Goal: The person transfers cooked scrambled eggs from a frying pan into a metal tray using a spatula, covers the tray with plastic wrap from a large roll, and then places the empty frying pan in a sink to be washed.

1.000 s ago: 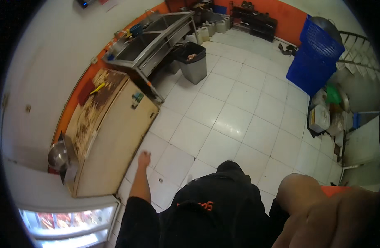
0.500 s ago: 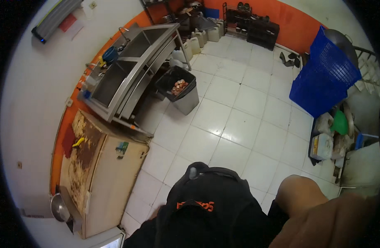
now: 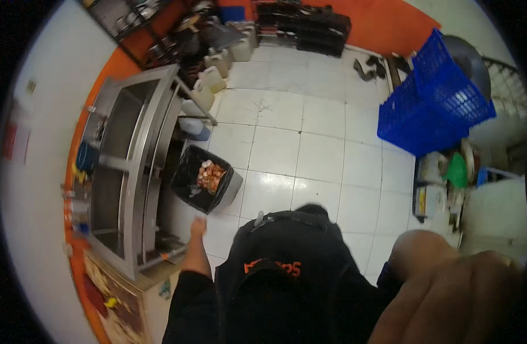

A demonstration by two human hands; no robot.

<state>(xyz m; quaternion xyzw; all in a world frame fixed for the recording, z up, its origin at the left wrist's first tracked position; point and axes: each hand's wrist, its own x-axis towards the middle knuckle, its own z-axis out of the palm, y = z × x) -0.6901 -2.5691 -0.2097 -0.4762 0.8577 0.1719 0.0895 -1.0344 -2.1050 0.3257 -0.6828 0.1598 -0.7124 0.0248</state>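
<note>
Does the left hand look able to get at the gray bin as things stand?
Likely yes: the left hand appears close to the gray bin, with nothing visible between them, though depth is hard to judge from this single view.

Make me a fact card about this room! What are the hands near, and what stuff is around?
Left hand: near the bin; touching or not, I can't tell
Right hand: blurry, lower right; nothing visibly held
Bin: grey, with a black bag and brown and white scraps inside
Sink: metal, two basins
Crates: blue
Floor: white tiles
</note>
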